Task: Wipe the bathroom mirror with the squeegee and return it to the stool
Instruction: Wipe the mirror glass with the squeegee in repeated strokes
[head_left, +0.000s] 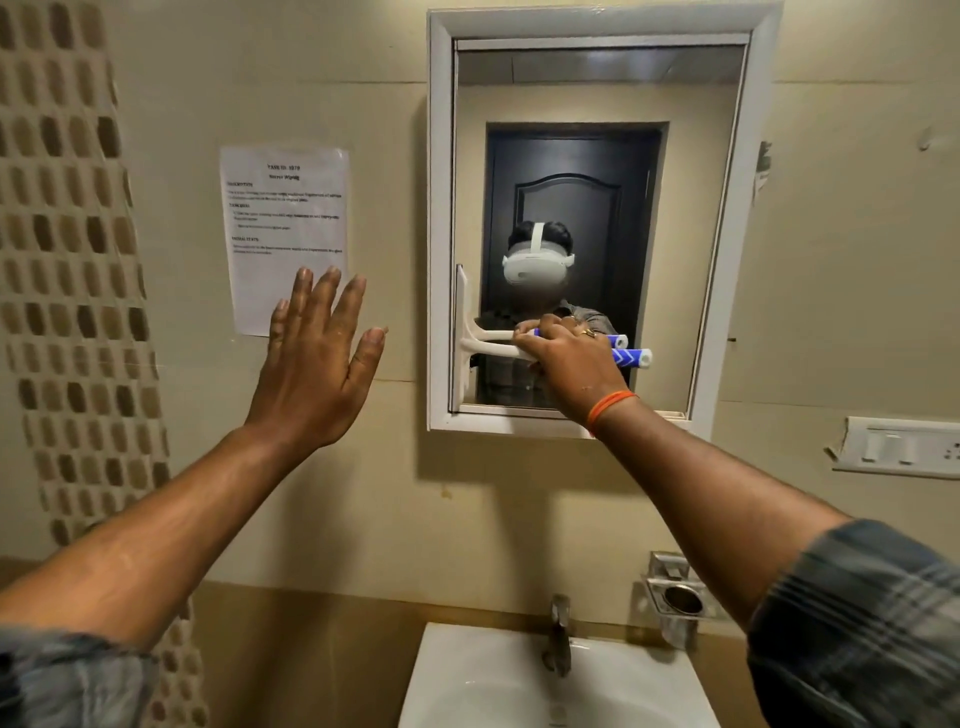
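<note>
1. At the bottom of the view, nearest the person, a white basin (467, 691) and its tap (558, 639) sit below both outstretched forearms; a metal holder (675, 597) hangs on the wall to the right.
2. Farther out, the left hand (317, 358) is raised with fingers straight and spread, holding nothing, in front of the wall beside a taped paper notice (285, 218), and apart from the mirror frame.
3. The right hand (566, 358) is curled round the handle of the squeegee (488, 343), whose blue-and-white end pokes out to the right of the fist.
4. The handle's long axis runs roughly level; the blade lies left of the grip, standing upright at the mirror's (597, 156) lower-left edge, apparently against the glass.
5. The blade is hard by the left frame, so the free travel probably lies rightward and upward across the glass.
6. The stool is not in view; returning the squeegee will mean turning away from the wall.
</note>
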